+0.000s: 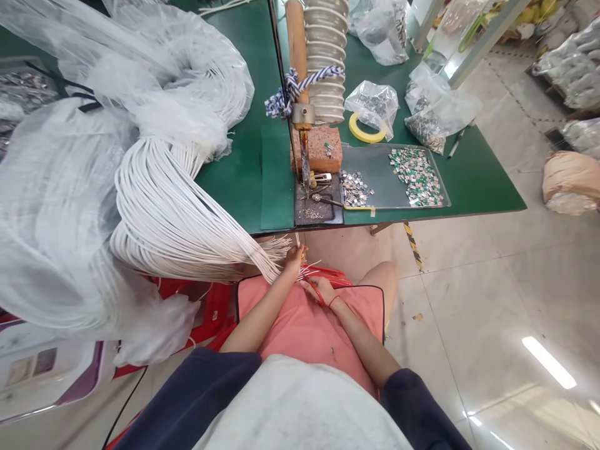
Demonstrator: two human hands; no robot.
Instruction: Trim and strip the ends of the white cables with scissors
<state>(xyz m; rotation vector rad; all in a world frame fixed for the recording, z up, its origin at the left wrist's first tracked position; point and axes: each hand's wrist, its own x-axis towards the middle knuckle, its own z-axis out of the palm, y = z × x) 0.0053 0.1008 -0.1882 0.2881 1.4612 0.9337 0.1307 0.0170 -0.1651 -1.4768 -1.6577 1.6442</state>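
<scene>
Green workbench edge [469,211] beyond left hand [294,257]

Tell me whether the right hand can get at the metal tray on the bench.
Probably yes. Nothing stands between the right hand and the metal tray; the white wire bundle lies off to the left. But the hand is holding red wires.

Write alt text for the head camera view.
The person's left hand pinches the ends of a huge bundle of white cables, while the right hand holds red wires over the lap. Ahead is a green workbench with a metal tray of small metal terminals.
</scene>
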